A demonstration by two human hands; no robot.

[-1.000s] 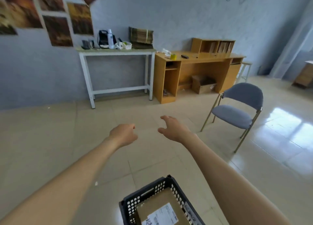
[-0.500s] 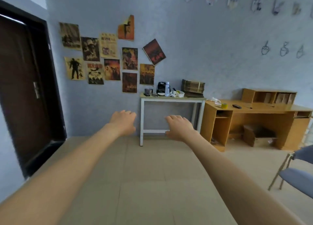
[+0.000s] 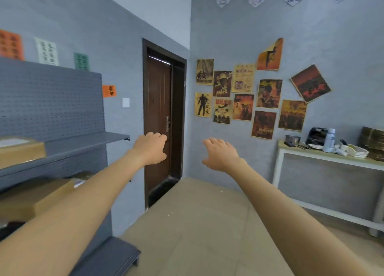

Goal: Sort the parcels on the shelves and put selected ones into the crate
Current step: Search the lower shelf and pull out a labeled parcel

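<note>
A grey metal shelf unit [image 3: 87, 142] with a pegboard back stands at the left. A brown cardboard parcel [image 3: 22, 151] lies on its upper shelf, and a larger cardboard parcel [image 3: 35, 196] with a white label lies on the shelf below, partly behind my left forearm. My left hand [image 3: 150, 147] is stretched out in mid-air with relaxed fingers and holds nothing. My right hand [image 3: 221, 154] is also out in front, fingers spread and empty. Both hands are apart from the parcels. The crate is out of view.
A dark brown door [image 3: 162, 117] is straight ahead in the corner. Posters [image 3: 245, 97] cover the right wall above a white table [image 3: 324, 157] holding a bottle and small items. The shelf's grey base [image 3: 116, 257] juts onto the tiled floor [image 3: 197, 223].
The view has swung left from the crate, desk and chair to the door and shelf unit. Both hands stay stretched out and empty, and their fingers have opened.
</note>
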